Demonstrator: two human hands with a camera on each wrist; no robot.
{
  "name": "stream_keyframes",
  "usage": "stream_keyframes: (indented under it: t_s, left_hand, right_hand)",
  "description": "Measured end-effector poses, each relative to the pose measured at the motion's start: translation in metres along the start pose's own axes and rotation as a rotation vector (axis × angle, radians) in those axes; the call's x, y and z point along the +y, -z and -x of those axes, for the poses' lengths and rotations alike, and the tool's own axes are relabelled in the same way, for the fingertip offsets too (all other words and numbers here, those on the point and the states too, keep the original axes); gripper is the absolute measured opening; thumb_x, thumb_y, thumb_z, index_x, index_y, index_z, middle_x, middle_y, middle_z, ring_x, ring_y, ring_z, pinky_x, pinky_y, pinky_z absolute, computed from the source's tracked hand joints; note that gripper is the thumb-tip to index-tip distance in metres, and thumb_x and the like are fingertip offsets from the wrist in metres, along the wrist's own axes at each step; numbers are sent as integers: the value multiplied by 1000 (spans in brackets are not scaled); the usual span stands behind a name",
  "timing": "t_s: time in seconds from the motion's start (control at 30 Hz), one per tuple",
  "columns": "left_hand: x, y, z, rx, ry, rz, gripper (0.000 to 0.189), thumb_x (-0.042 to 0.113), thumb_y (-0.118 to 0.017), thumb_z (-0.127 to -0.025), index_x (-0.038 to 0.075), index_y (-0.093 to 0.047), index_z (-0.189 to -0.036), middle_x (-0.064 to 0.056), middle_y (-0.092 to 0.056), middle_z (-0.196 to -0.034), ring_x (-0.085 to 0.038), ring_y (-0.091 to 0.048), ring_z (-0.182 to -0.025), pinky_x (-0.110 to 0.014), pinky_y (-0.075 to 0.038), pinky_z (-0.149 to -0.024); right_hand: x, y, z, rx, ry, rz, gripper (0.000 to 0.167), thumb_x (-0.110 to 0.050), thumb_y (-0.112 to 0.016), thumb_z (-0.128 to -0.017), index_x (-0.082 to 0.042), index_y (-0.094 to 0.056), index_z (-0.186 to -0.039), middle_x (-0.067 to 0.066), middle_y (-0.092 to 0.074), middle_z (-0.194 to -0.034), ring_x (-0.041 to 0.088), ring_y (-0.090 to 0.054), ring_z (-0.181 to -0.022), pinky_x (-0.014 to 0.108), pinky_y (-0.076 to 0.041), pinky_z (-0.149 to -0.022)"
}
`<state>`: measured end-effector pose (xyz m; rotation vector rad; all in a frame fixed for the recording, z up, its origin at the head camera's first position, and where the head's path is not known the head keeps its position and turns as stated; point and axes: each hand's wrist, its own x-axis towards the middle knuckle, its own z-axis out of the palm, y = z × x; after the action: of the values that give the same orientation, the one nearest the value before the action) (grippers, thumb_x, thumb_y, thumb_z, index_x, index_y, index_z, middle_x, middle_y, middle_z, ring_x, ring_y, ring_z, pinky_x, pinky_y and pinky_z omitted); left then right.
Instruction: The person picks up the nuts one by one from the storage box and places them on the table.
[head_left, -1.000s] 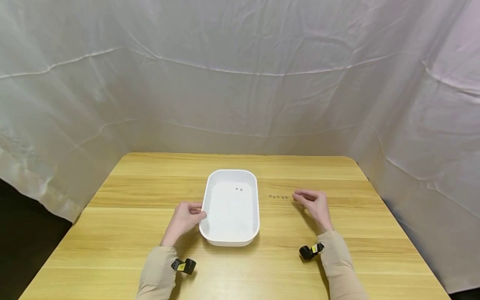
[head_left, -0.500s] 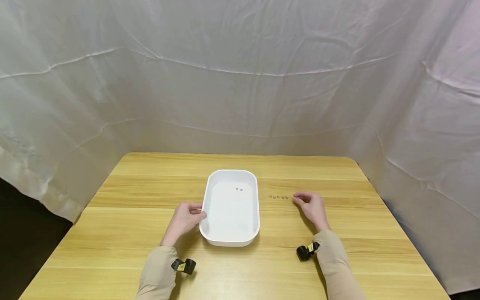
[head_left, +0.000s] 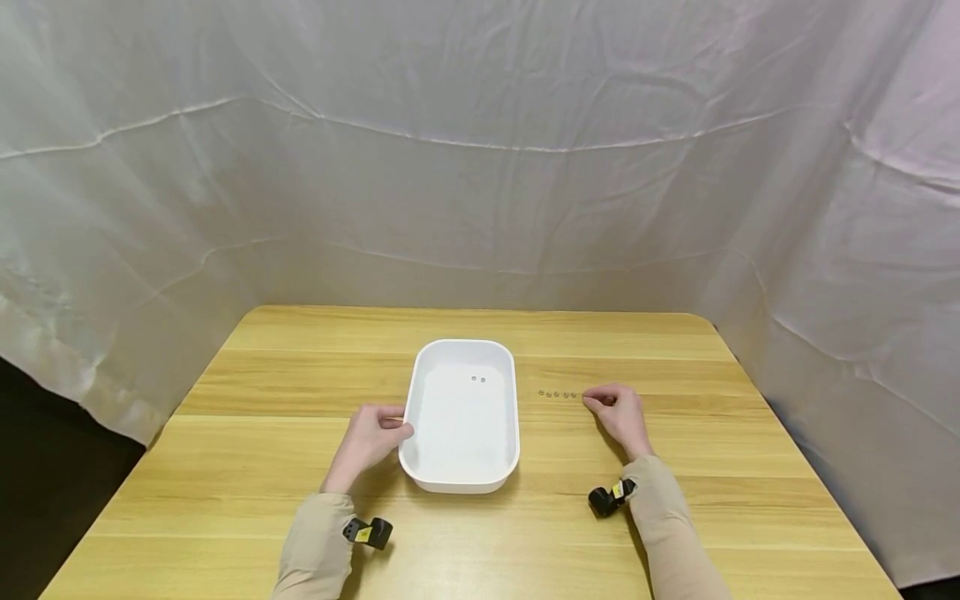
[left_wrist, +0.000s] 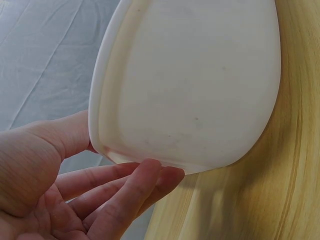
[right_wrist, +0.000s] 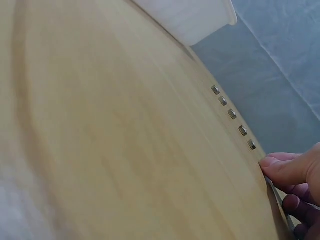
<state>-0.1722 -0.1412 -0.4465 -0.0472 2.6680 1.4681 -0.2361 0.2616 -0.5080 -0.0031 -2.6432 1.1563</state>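
My left hand [head_left: 369,440] grips the left side of a white rectangular tub [head_left: 459,425], thumb over the rim and fingers against the outer wall. That grip shows closely in the left wrist view, where the hand [left_wrist: 100,195] is at the tub's wall [left_wrist: 200,90]. Two small metal nuts [head_left: 477,379] lie inside, toward the far end. To the right of the tub, several more nuts [right_wrist: 232,114] form a row on the table. At the row's right end my right hand [head_left: 621,417] has thumb and index tips together at the tabletop; whether a nut is between them is hidden.
The wooden table [head_left: 300,367] carries the tub near its middle. Pale grey curtains [head_left: 480,208] hang behind the table and along both sides. A black wrist camera [head_left: 367,532] sits at the left wrist, another camera [head_left: 611,498] at the right.
My right hand and forearm have shifted slightly left, the fingertips staying low beside the row's end. The left hand, the tub and the visible nuts have stayed in place.
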Motion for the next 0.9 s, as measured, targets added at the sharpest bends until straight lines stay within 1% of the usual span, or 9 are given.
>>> stream_keyframes:
  t_s: [0.13, 0.2, 0.3, 0.53, 0.8, 0.9]
  left_hand:
    - [0, 0, 0, 1, -2, 1, 40, 8, -66, -83, -10, -68, -119, -28, -74, -106, -36, -74, -98, -42, -62, -85]
    - [0, 0, 0, 2, -3, 1, 40, 8, -66, -83, -10, -68, -119, -28, -74, -106, -36, -74, -99, -43, -62, -85]
    - [0, 0, 0, 2, -2, -1, 41, 8, -66, -83, -10, -68, -119, -28, -74, -107, -36, -74, -99, -42, -62, -85]
    - [0, 0, 0, 3, -9, 5, 41, 8, -66, -82, -10, -68, -119, -29, -74, -107, -37, -74, -99, -42, -62, -85]
    - [1, 1, 0, 1, -7, -7, 41, 9, -66, -83, -10, -68, -119, -28, -74, -107, -37, -73, -100, -43, -62, -86]
    - [1, 1, 0, 1, -6, -10, 41, 9, -66, -83, -10, -68, -119, -28, -74, -107, -37, -73, -100, -43, -62, -86]
  right_hand:
    - [-1, 0, 0, -6, -11, -3, 15, -12, -75, -88, -5, -80, -100, 19, -77, -101, 20, -68, -84, 23, -51, -72]
    - [-2, 0, 1, -14, -16, -8, 15, -13, -74, -89, -5, -80, -101, 19, -77, -103, 25, -69, -88, 24, -53, -74]
    - [-2, 0, 1, -21, -19, -4, 16, -13, -74, -89, -5, -80, -101, 20, -76, -105, 29, -70, -91, 26, -54, -74]
    - [-4, -1, 1, -29, -46, -18, 17, -13, -73, -90, -4, -79, -102, 20, -75, -106, 30, -69, -93, 28, -55, -76]
    - [-5, -3, 1, -21, -56, -37, 19, -15, -73, -90, -5, -79, -105, 20, -75, -109, 32, -69, -97, 41, -58, -83]
    - [-5, -3, 1, -17, -58, -35, 18, -15, -73, -90, -5, -79, -105, 19, -75, -109, 33, -70, -98, 43, -59, -85]
